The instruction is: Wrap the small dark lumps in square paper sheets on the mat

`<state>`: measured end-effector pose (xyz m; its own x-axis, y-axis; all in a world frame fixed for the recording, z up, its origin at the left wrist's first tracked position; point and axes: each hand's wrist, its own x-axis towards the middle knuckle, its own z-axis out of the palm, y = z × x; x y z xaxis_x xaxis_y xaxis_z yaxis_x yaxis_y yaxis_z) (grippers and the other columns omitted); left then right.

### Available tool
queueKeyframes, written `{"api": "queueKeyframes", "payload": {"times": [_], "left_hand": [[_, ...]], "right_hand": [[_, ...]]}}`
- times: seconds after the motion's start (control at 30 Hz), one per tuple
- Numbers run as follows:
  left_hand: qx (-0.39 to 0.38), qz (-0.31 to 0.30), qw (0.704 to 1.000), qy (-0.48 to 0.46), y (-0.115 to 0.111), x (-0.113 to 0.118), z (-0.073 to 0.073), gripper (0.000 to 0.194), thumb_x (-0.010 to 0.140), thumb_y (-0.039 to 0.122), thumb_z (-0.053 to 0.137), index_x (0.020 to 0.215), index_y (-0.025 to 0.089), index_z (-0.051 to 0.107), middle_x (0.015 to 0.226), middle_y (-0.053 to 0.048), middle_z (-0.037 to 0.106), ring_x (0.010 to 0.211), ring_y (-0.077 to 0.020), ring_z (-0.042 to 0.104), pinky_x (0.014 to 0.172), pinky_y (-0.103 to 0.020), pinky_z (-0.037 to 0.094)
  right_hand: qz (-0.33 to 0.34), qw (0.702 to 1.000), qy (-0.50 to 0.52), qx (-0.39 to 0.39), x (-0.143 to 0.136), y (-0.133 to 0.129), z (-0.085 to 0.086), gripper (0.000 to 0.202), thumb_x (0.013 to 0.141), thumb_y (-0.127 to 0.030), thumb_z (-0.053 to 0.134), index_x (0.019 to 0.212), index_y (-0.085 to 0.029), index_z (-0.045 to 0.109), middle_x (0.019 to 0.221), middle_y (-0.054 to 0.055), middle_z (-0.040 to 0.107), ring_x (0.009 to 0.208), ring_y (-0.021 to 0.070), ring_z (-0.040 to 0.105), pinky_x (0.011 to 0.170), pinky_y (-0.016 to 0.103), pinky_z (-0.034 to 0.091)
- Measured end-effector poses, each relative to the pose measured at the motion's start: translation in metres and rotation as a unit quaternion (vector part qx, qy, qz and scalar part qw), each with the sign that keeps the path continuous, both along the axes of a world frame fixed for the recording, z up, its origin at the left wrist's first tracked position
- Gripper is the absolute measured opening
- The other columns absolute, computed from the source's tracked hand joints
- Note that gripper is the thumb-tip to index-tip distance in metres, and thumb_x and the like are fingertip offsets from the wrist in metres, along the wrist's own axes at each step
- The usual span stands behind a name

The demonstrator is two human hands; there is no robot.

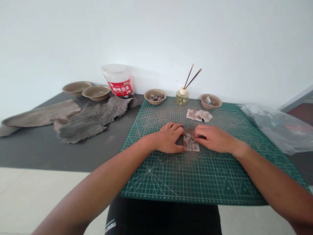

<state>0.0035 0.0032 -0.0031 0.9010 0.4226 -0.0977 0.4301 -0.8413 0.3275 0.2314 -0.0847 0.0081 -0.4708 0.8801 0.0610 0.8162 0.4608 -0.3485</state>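
Observation:
A small whitish paper square (191, 144) with brown smears lies on the green cutting mat (210, 176). My left hand (171, 137) rests on the mat with its fingers apart, thumb and fingertips at the square's left edge. At the square's upper right, my right hand (210, 137) has its fingers curled and pressed together; whatever is between the fingertips is too small to make out. Two more stained paper pieces (204, 115) overlap just beyond my hands.
Behind stand a bowl of dark bits (155, 101), a glass bottle with two sticks (182, 97) and another bowl (211, 106). Grey cloths (85, 120), two bowls (96, 97) and a tub (119, 85) are left; a plastic bag (276, 127) lies right.

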Motion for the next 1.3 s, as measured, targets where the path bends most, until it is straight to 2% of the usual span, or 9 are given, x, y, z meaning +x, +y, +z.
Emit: {"api": "queueKeyframes", "payload": {"times": [0.1, 0.2, 0.3, 0.47, 0.63, 0.83, 1.0, 1.13, 1.3], "left_hand": [[-0.004, -0.005, 1.000, 0.001, 0.000, 0.000, 0.001, 0.061, 0.084, 0.063, 0.057, 0.131, 0.026, 0.048, 0.160, -0.010, 0.027, 0.148, -0.0337, 0.018, 0.119, -0.053, 0.022], [-0.003, -0.004, 1.000, 0.000, 0.000, -0.001, 0.001, 0.061, 0.084, 0.062, 0.058, 0.132, 0.026, 0.048, 0.160, -0.009, 0.026, 0.148, -0.0344, 0.018, 0.118, -0.054, 0.022], [-0.004, 0.004, 1.000, 0.003, -0.001, -0.001, 0.002, 0.061, 0.084, 0.061, 0.058, 0.132, 0.026, 0.047, 0.160, -0.009, 0.026, 0.148, -0.0352, 0.018, 0.118, -0.054, 0.022], [-0.005, -0.009, 1.000, -0.002, 0.000, 0.000, 0.002, 0.060, 0.084, 0.061, 0.057, 0.131, 0.025, 0.047, 0.158, -0.009, 0.030, 0.147, -0.0346, 0.019, 0.118, -0.052, 0.024], [-0.002, -0.005, 1.000, 0.003, 0.001, 0.000, 0.000, 0.061, 0.084, 0.060, 0.057, 0.133, 0.025, 0.046, 0.160, -0.009, 0.026, 0.147, -0.0348, 0.018, 0.118, -0.053, 0.023], [0.000, -0.010, 1.000, -0.003, 0.001, 0.000, 0.000, 0.061, 0.085, 0.061, 0.057, 0.132, 0.025, 0.046, 0.159, -0.010, 0.028, 0.147, -0.0337, 0.020, 0.118, -0.052, 0.023], [0.004, -0.008, 1.000, -0.002, 0.000, -0.001, 0.002, 0.058, 0.085, 0.060, 0.057, 0.129, 0.025, 0.047, 0.159, -0.011, 0.027, 0.146, -0.0355, 0.020, 0.117, -0.054, 0.025], [0.002, -0.022, 1.000, -0.008, -0.002, -0.003, 0.002, 0.057, 0.083, 0.059, 0.060, 0.128, 0.025, 0.048, 0.157, -0.011, 0.030, 0.146, -0.0354, 0.022, 0.116, -0.054, 0.026], [0.004, -0.020, 1.000, -0.010, -0.002, -0.004, 0.002, 0.056, 0.084, 0.059, 0.059, 0.127, 0.026, 0.048, 0.157, -0.011, 0.030, 0.147, -0.0346, 0.020, 0.118, -0.053, 0.023]], "right_hand": [[0.055, 0.997, 0.028, -0.040, -0.001, -0.003, 0.000, 0.011, 0.097, -0.027, 0.056, 0.090, -0.022, 0.063, 0.093, 0.001, 0.064, 0.085, 0.0159, 0.062, 0.078, 0.029, 0.046], [0.006, 1.000, 0.023, 0.006, -0.002, -0.001, -0.004, 0.011, 0.097, -0.023, 0.053, 0.094, -0.021, 0.063, 0.100, 0.003, 0.065, 0.091, 0.0180, 0.062, 0.081, 0.031, 0.046], [-0.035, 0.999, 0.005, 0.034, 0.001, 0.002, -0.004, 0.011, 0.096, -0.022, 0.054, 0.090, -0.021, 0.063, 0.095, 0.004, 0.064, 0.088, 0.0195, 0.061, 0.081, 0.034, 0.046], [0.075, 0.995, 0.046, -0.040, -0.005, -0.005, -0.002, 0.011, 0.096, -0.027, 0.056, 0.091, -0.023, 0.064, 0.095, 0.002, 0.065, 0.086, 0.0169, 0.062, 0.078, 0.030, 0.047], [-0.003, 1.000, 0.019, 0.012, -0.002, 0.001, -0.003, 0.011, 0.096, -0.024, 0.055, 0.089, -0.021, 0.062, 0.094, 0.004, 0.062, 0.088, 0.0185, 0.060, 0.080, 0.033, 0.045], [0.054, 0.997, 0.031, -0.034, -0.002, -0.002, -0.001, 0.011, 0.097, -0.026, 0.055, 0.089, -0.021, 0.060, 0.094, 0.002, 0.062, 0.085, 0.0166, 0.060, 0.077, 0.030, 0.046], [-0.014, 1.000, 0.009, 0.013, -0.005, 0.000, -0.003, 0.011, 0.097, -0.025, 0.054, 0.089, -0.021, 0.060, 0.094, 0.003, 0.062, 0.088, 0.0186, 0.061, 0.080, 0.033, 0.046], [0.051, 0.998, 0.017, -0.029, -0.006, -0.007, -0.002, 0.012, 0.098, -0.026, 0.053, 0.091, -0.022, 0.061, 0.095, 0.003, 0.063, 0.086, 0.0174, 0.061, 0.079, 0.031, 0.047], [-0.021, 0.999, 0.005, 0.028, -0.004, -0.006, -0.003, 0.010, 0.096, -0.024, 0.054, 0.093, -0.022, 0.062, 0.096, 0.004, 0.064, 0.085, 0.0188, 0.061, 0.078, 0.033, 0.047]]}}
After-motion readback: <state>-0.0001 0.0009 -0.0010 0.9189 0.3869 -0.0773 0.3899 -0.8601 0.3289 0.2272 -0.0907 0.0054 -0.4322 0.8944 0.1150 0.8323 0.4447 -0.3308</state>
